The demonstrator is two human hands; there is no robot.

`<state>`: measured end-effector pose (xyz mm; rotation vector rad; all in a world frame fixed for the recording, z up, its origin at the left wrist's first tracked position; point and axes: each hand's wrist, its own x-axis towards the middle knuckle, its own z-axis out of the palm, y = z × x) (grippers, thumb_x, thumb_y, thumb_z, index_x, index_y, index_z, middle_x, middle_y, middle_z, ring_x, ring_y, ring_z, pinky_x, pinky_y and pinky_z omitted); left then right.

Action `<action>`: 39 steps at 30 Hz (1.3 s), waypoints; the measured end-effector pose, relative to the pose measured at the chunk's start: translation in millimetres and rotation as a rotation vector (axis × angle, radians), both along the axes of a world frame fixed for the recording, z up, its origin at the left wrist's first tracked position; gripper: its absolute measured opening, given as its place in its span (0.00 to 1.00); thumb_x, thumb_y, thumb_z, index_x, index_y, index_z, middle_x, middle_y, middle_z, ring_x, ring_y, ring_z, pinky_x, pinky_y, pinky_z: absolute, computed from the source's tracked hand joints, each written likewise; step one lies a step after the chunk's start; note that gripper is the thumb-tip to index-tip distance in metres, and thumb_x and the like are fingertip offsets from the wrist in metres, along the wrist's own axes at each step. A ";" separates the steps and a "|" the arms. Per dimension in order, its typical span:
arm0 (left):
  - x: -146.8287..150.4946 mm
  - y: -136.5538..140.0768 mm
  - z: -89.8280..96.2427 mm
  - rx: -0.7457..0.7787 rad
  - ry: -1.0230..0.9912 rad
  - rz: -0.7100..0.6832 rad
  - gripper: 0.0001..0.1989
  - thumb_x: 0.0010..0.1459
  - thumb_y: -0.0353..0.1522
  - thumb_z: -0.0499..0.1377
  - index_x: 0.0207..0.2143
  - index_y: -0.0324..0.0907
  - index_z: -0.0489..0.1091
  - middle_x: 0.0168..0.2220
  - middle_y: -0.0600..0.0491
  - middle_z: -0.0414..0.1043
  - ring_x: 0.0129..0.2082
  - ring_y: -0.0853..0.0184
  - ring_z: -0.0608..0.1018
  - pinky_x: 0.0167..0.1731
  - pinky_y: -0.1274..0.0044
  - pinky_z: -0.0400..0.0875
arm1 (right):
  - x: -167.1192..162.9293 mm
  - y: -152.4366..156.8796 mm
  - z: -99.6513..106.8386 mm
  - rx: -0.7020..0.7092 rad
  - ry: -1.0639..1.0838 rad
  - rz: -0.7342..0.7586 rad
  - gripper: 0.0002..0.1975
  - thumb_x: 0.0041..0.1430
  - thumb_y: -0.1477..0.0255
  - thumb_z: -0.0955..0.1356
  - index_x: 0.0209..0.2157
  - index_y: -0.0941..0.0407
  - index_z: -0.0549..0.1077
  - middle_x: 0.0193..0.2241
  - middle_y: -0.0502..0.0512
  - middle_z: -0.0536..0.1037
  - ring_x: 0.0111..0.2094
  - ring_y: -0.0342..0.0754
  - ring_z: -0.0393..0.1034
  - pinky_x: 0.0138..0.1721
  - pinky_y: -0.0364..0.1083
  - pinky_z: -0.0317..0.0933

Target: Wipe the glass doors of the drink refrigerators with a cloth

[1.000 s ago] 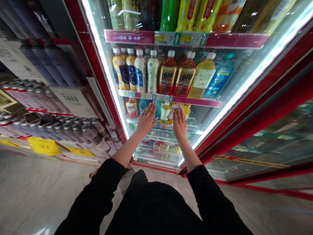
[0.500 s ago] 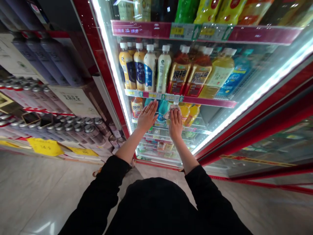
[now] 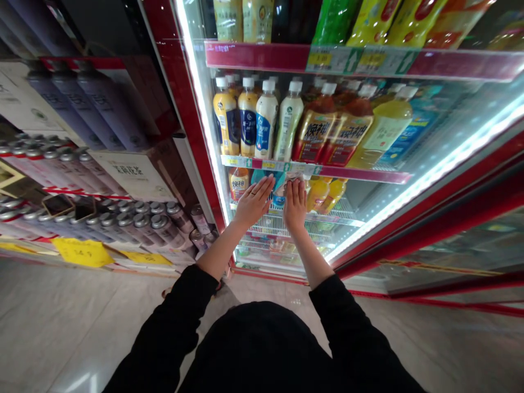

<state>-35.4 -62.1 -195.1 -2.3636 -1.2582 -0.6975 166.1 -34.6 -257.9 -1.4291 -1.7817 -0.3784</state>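
Observation:
My left hand [image 3: 256, 202] lies flat with its fingers stretched out, apparently against the glass front of a lit drinks fridge; a ring shows on one finger. Beside it, my right hand [image 3: 295, 207] presses a pale crumpled cloth [image 3: 293, 177] to the same front, fingers together and pointing up. Much of the cloth is hidden under the hand. Behind the hands stand a blue bottle [image 3: 279, 194], yellow bottles [image 3: 318, 192] and an amber bottle [image 3: 238, 183] on a lower shelf.
Above, a pink-edged shelf [image 3: 368, 173] carries several drink bottles [image 3: 313, 128]. Red framing [image 3: 393, 234] slants along the right. To the left, several grey cans [image 3: 139, 224] and cartons [image 3: 135, 172] are stacked by yellow price signs [image 3: 84, 252]. Pale tiled floor [image 3: 36, 322] lies below.
The view has shifted, so the fridge appears farther right and slightly lower. My right hand and the cloth sit a little higher against the shelf edge; my left hand stays flat.

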 end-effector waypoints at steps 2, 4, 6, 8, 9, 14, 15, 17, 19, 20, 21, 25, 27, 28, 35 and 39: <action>-13.7 1.3 -0.2 0.015 -0.028 0.029 0.38 0.80 0.38 0.47 0.82 0.40 0.33 0.82 0.45 0.50 0.81 0.59 0.57 0.79 0.64 0.56 | 10.3 -8.8 -8.5 -0.001 -0.010 0.000 0.30 0.77 0.75 0.54 0.73 0.56 0.70 0.73 0.66 0.72 0.79 0.56 0.57 0.78 0.65 0.55; -30.8 2.7 1.0 0.029 -0.053 0.066 0.37 0.80 0.38 0.48 0.83 0.39 0.36 0.81 0.44 0.50 0.81 0.58 0.57 0.79 0.63 0.57 | 21.3 -13.8 -12.8 0.024 0.029 -0.044 0.30 0.77 0.75 0.55 0.74 0.56 0.69 0.73 0.67 0.72 0.79 0.57 0.58 0.77 0.66 0.56; -48.6 4.0 3.9 0.040 -0.065 0.103 0.36 0.80 0.38 0.48 0.83 0.39 0.39 0.81 0.43 0.51 0.81 0.58 0.57 0.79 0.63 0.58 | 23.5 -12.4 -8.9 0.065 0.093 -0.105 0.31 0.77 0.74 0.55 0.77 0.57 0.63 0.76 0.67 0.67 0.80 0.58 0.53 0.78 0.68 0.54; -64.5 5.1 7.8 0.052 -0.061 0.127 0.35 0.80 0.38 0.47 0.82 0.39 0.43 0.80 0.43 0.53 0.81 0.59 0.58 0.78 0.63 0.58 | 10.8 -5.3 3.8 0.107 0.150 -0.157 0.34 0.77 0.74 0.54 0.80 0.57 0.53 0.79 0.68 0.58 0.82 0.59 0.46 0.78 0.72 0.50; -71.0 5.7 9.7 0.055 -0.053 0.131 0.34 0.80 0.37 0.47 0.82 0.39 0.45 0.80 0.43 0.54 0.81 0.59 0.58 0.78 0.64 0.58 | -1.3 -0.6 12.5 0.119 0.159 -0.167 0.35 0.77 0.74 0.54 0.81 0.58 0.48 0.81 0.68 0.53 0.83 0.60 0.41 0.79 0.73 0.48; -89.0 10.9 13.4 0.044 -0.001 0.101 0.33 0.79 0.35 0.49 0.82 0.43 0.46 0.79 0.45 0.56 0.80 0.59 0.61 0.78 0.64 0.57 | -78.4 14.1 49.9 0.113 0.052 -0.086 0.34 0.77 0.78 0.52 0.80 0.54 0.52 0.79 0.63 0.60 0.82 0.55 0.46 0.80 0.65 0.50; -90.4 12.2 13.1 0.048 0.006 0.099 0.33 0.79 0.35 0.49 0.82 0.43 0.46 0.79 0.45 0.56 0.79 0.59 0.62 0.78 0.64 0.57 | -87.3 13.0 51.5 0.085 0.016 -0.048 0.34 0.77 0.78 0.53 0.80 0.53 0.55 0.78 0.61 0.63 0.81 0.54 0.48 0.80 0.64 0.51; -92.5 14.5 11.9 0.069 0.016 0.094 0.34 0.80 0.36 0.50 0.82 0.44 0.44 0.79 0.45 0.56 0.79 0.59 0.63 0.77 0.65 0.59 | -91.5 6.9 47.1 0.048 -0.026 0.014 0.33 0.77 0.78 0.54 0.78 0.51 0.62 0.76 0.59 0.68 0.80 0.53 0.54 0.79 0.62 0.53; -94.4 16.3 11.0 0.088 0.023 0.085 0.35 0.80 0.36 0.49 0.82 0.45 0.42 0.79 0.46 0.57 0.78 0.60 0.64 0.77 0.66 0.59 | -79.0 -1.3 35.6 0.010 -0.043 0.071 0.32 0.77 0.78 0.55 0.76 0.49 0.65 0.74 0.59 0.71 0.79 0.52 0.58 0.78 0.61 0.56; -95.3 16.9 10.6 0.091 0.026 0.077 0.35 0.80 0.35 0.49 0.82 0.46 0.40 0.79 0.46 0.57 0.78 0.60 0.64 0.77 0.67 0.59 | -69.0 -4.7 29.1 -0.002 -0.034 0.079 0.32 0.76 0.79 0.55 0.75 0.50 0.66 0.73 0.60 0.72 0.78 0.53 0.59 0.78 0.62 0.57; -96.1 17.4 10.4 0.090 0.029 0.068 0.35 0.79 0.34 0.49 0.82 0.46 0.39 0.79 0.47 0.57 0.78 0.60 0.64 0.76 0.67 0.59 | -58.4 -6.9 23.2 0.002 -0.009 0.067 0.33 0.75 0.80 0.55 0.75 0.51 0.66 0.73 0.61 0.72 0.78 0.53 0.59 0.77 0.62 0.57; -96.3 18.1 10.1 0.069 0.039 0.054 0.36 0.79 0.33 0.50 0.82 0.46 0.39 0.79 0.47 0.57 0.79 0.60 0.64 0.77 0.67 0.59 | -35.8 -1.6 16.4 0.102 0.175 -0.070 0.33 0.76 0.77 0.55 0.79 0.53 0.57 0.77 0.64 0.65 0.81 0.58 0.51 0.78 0.69 0.54; -94.3 17.3 10.3 0.059 0.040 0.069 0.35 0.79 0.34 0.50 0.82 0.45 0.41 0.79 0.46 0.56 0.79 0.60 0.63 0.77 0.67 0.59 | -45.0 5.8 22.8 0.131 0.203 -0.094 0.35 0.77 0.76 0.54 0.81 0.55 0.50 0.80 0.65 0.58 0.82 0.59 0.44 0.79 0.71 0.51; -93.0 16.6 10.6 0.057 0.041 0.078 0.35 0.79 0.35 0.50 0.82 0.45 0.42 0.79 0.46 0.56 0.79 0.60 0.63 0.77 0.67 0.59 | -53.9 9.2 27.2 0.135 0.201 -0.092 0.35 0.77 0.76 0.54 0.81 0.55 0.48 0.80 0.65 0.57 0.83 0.60 0.43 0.79 0.71 0.50; -95.0 3.1 19.1 0.094 0.054 0.064 0.38 0.79 0.32 0.49 0.82 0.44 0.33 0.80 0.47 0.53 0.79 0.61 0.63 0.76 0.67 0.60 | -99.8 3.4 36.4 0.057 -0.022 0.050 0.32 0.77 0.78 0.56 0.78 0.52 0.60 0.76 0.62 0.66 0.79 0.55 0.56 0.78 0.63 0.55; -109.3 -10.7 25.3 0.130 0.047 0.057 0.41 0.78 0.30 0.49 0.80 0.45 0.25 0.79 0.49 0.53 0.78 0.62 0.64 0.77 0.68 0.59 | -72.2 -12.1 15.1 0.074 -0.126 0.091 0.30 0.77 0.79 0.57 0.74 0.53 0.68 0.72 0.62 0.73 0.76 0.53 0.64 0.75 0.58 0.62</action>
